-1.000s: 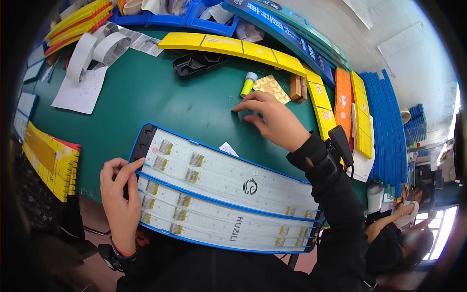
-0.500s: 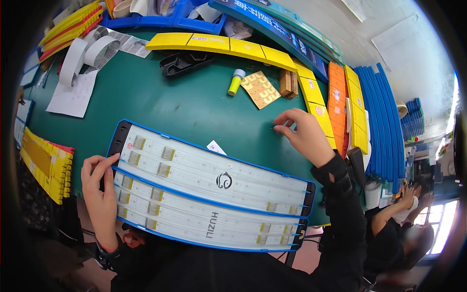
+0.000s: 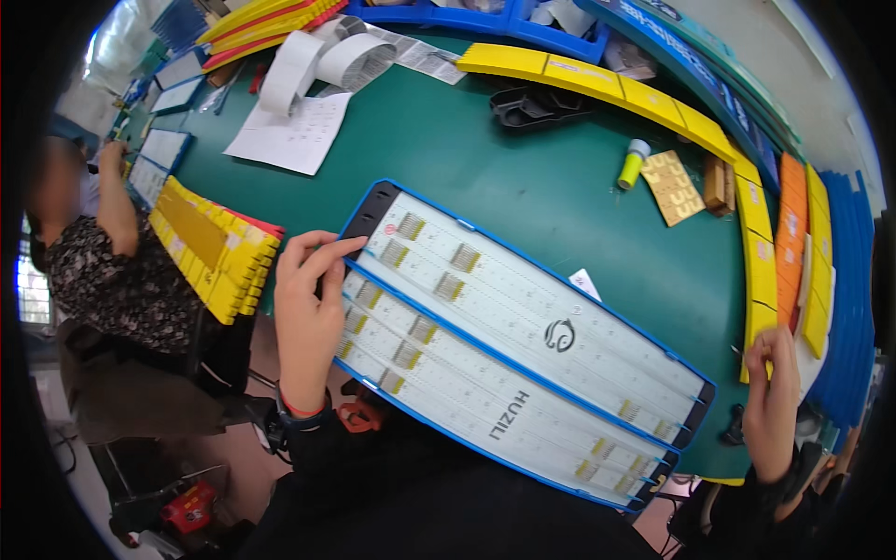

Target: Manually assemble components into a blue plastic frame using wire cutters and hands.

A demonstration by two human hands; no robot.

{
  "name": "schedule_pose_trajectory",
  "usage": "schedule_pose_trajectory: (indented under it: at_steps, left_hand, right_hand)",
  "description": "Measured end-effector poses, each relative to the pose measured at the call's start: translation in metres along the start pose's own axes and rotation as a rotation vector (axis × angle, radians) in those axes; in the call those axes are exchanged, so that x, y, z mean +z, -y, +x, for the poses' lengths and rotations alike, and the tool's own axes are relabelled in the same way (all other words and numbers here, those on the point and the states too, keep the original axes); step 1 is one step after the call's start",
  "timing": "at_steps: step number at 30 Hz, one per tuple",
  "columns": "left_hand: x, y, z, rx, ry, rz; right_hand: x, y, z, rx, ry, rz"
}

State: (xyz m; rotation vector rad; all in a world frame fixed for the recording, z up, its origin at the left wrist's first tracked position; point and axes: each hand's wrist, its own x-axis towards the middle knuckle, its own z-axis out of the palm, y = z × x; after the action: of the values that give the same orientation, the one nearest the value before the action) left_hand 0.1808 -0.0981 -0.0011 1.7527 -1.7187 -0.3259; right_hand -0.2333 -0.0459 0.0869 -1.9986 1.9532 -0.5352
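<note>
A long blue-framed case [image 3: 509, 280] lies opened out in front of me, slanting down toward the right. Its white panels carry several small comb-like bundles of fine strands [image 3: 465, 258], grouped near both ends. My left hand [image 3: 313, 303] grips the black end on the left, with the index fingertip laid on it and the thumb bent against the side. Past the right end, my right hand [image 3: 775, 392] is raised with thumb and fingers pinched together. Something tiny and dark shows at its fingertips, too small to name. A small white card [image 3: 585, 286] sticks out behind the case.
Yellow segmented strips [image 3: 644, 93] curve along the back and right of the green table [image 3: 401, 140]. A yellow-green tube [image 3: 630, 166], gold plate [image 3: 674, 187] and black tray [image 3: 537, 107] stand there. Left are papers [image 3: 289, 131], stacked yellow strips [image 3: 210, 247] and another person [image 3: 103, 261].
The view has swung left, so the table's things appear farther right. My right hand has moved right and nearer, away from above the case. My left hand stays at the case's left end.
</note>
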Motion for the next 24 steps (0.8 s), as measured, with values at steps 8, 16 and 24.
schedule_pose_trajectory:
  at_steps: [8, 16, 24]
  left_hand:
    - [0.002, 0.005, -0.007, 0.018, -0.042, 0.015]
    - [0.01, -0.001, -0.006, 0.04, -0.051, 0.026]
    - [0.008, 0.005, -0.008, 0.051, -0.084, 0.005]
  right_hand:
    - [0.026, -0.016, 0.007, -0.011, 0.141, 0.035]
    - [0.061, -0.024, 0.095, -0.257, -0.011, 0.023]
    - [0.103, -0.003, 0.178, -0.773, -0.029, -0.191]
